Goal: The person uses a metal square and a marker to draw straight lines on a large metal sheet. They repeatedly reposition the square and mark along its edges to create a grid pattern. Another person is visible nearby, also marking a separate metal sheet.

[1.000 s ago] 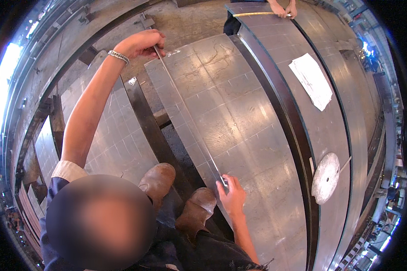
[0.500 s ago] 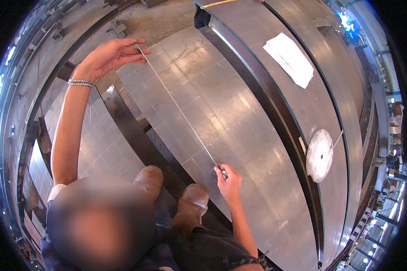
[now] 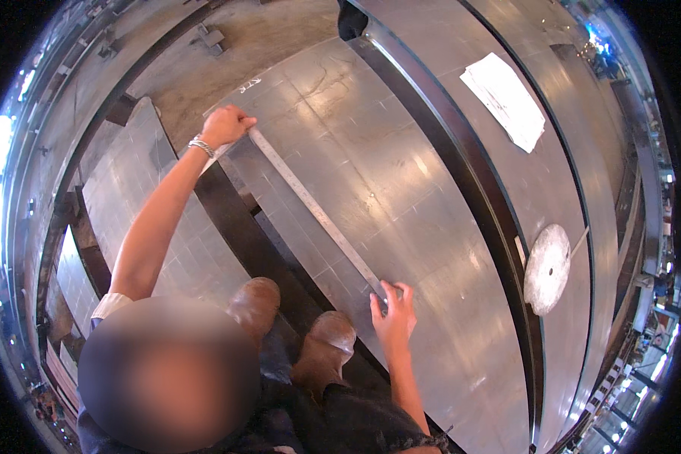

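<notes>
In the head view, a long, pale metal rule (image 3: pixel 310 206) lies across the left part of a broad grey steel plate (image 3: pixel 431 287), its long axis running straight from far left to near right, slanting down the view and roughly following the plate's left edge. Its flat, broad face is turned up toward the camera, one end pointing away to the far left, the other back toward the person's right side. The left hand (image 3: pixel 227 127) is closed, its fingertips pinching the far end, with a chain bracelet (image 3: pixel 202 145) at the wrist. A short pale strip (image 3: pixel 211 162) slants off beneath that wrist at an angle to the rule; the hand hides whether the two join. The right hand (image 3: pixel 395 314) is at the near end, thumb and forefinger slightly parted on either side of it; I cannot tell whether they grip it. Two brown boots (image 3: pixel 327 337) stand to the left of the right forearm. On the right, beyond a dark gap, a long steel beam (image 3: pixel 499 178) carries white paper sheets (image 3: pixel 505 102) and, nearer the person, a round pale disc (image 3: pixel 547 268) with a small hole in its middle
</notes>
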### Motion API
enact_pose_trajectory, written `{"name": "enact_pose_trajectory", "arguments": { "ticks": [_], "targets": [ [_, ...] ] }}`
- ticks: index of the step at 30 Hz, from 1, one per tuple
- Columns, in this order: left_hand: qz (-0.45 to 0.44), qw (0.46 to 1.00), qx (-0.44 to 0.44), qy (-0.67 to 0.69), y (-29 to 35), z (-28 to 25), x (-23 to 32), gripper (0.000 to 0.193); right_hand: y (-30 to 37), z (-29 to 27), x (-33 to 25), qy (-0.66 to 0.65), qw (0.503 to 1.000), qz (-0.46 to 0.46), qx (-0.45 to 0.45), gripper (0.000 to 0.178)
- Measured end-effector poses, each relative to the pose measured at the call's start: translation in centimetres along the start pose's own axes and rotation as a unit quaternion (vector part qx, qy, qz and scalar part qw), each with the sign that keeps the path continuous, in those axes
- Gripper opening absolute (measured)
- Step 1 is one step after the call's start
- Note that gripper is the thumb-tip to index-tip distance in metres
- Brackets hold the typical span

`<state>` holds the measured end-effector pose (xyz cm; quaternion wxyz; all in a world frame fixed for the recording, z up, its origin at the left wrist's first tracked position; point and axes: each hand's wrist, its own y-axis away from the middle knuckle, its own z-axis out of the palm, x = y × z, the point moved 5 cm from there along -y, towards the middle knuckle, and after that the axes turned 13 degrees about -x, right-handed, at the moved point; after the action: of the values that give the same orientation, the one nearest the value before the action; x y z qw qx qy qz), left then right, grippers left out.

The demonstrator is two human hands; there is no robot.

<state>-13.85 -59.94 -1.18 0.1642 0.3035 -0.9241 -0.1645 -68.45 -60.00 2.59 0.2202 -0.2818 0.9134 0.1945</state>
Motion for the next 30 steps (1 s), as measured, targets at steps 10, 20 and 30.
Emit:
{"name": "enact_pose_trajectory", "arguments": {
  "ticks": [10,20,30],
  "targets": [
    [0.015,0.989,0.082,0.122,3.0,-0.5,2.9,0.032,1.3,1.7,2.2,0.024,0.999,0.015,0.024,0.024],
    [0.012,0.992,0.067,0.105,4.9,0.7,1.3,0.029,3.0,1.3,3.6,0.012,0.999,0.01,0.032,0.024],
    [0.026,0.993,0.063,0.101,3.3,0.7,3.3,0.028,3.7,1.0,4.6,-0.016,0.997,0.059,0.055,0.026]
  ]
}}
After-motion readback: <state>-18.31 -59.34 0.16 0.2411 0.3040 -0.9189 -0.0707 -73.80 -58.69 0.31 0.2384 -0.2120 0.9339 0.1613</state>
